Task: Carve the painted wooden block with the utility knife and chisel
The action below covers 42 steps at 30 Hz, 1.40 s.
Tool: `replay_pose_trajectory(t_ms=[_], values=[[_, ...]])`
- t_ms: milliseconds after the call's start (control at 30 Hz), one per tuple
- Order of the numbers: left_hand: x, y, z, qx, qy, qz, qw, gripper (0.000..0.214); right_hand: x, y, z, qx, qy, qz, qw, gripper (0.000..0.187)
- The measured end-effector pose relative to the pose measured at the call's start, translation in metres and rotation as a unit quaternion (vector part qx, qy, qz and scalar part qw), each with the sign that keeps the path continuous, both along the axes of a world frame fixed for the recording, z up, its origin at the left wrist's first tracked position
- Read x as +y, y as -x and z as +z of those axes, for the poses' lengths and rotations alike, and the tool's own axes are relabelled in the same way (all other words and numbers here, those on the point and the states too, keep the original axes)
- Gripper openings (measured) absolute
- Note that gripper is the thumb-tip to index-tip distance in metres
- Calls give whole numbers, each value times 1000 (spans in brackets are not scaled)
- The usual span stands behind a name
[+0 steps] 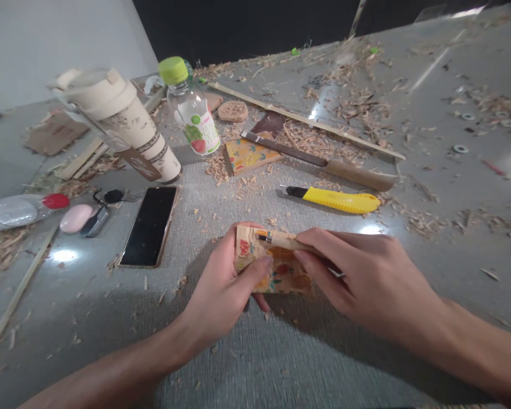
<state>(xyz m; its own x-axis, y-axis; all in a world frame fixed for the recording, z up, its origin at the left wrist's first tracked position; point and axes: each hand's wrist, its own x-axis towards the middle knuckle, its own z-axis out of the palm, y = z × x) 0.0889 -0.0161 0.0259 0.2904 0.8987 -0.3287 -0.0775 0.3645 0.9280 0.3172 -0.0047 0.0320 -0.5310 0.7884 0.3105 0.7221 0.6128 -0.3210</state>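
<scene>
My left hand (223, 284) grips the left end of a small wooden block (281, 275) with a painted floral pattern, thumb on top. My right hand (361, 272) holds a thin wooden-handled carving tool (281, 241) whose metal tip rests on the block's upper left corner. The block sits low over the grey table (255, 352), near its front middle.
A yellow utility knife (336, 200) and a large wooden-handled blade (323, 163) lie beyond the hands. A second painted block (249, 154), a green-capped bottle (191, 111), a cream tumbler (123, 122) and a black phone (150, 225) stand to the left. Wood shavings cover the table.
</scene>
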Motion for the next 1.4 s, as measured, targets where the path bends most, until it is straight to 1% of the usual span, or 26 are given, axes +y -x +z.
replay_pose_trajectory(t_ms=[167,300,433,567,633,700,867,1000,1167,1267,1400], values=[[-1,0,-5,-6,9,2,1000,40,-3,5,0,1,-28,-11,1000,29],[-2,0,-11,8,-7,-1,1000,42,-7,12,1,0,-54,-18,998,32],[-3,0,-13,28,-17,-7,999,39,-7,15,2,-7,-67,0,998,30],[-6,0,-14,20,-15,-11,1000,35,-2,11,2,-46,-96,20,994,27],[-7,0,-14,17,-18,-10,1000,35,0,10,2,-52,-99,26,993,26],[-8,0,-15,21,-24,-8,999,38,1,10,3,-46,-85,28,995,27],[-6,0,-13,34,-40,-7,999,43,-2,13,2,-2,-26,9,1000,32],[-4,-1,-10,35,-42,-9,998,41,-4,14,-1,30,12,-6,999,31],[-7,-3,-14,25,-49,2,998,38,-4,16,-3,54,67,-20,996,32],[-8,-4,-16,16,-50,-2,999,35,-2,18,-1,67,75,-16,995,33],[-6,-4,-14,4,-28,-1,1000,35,1,14,2,79,72,-2,994,31]])
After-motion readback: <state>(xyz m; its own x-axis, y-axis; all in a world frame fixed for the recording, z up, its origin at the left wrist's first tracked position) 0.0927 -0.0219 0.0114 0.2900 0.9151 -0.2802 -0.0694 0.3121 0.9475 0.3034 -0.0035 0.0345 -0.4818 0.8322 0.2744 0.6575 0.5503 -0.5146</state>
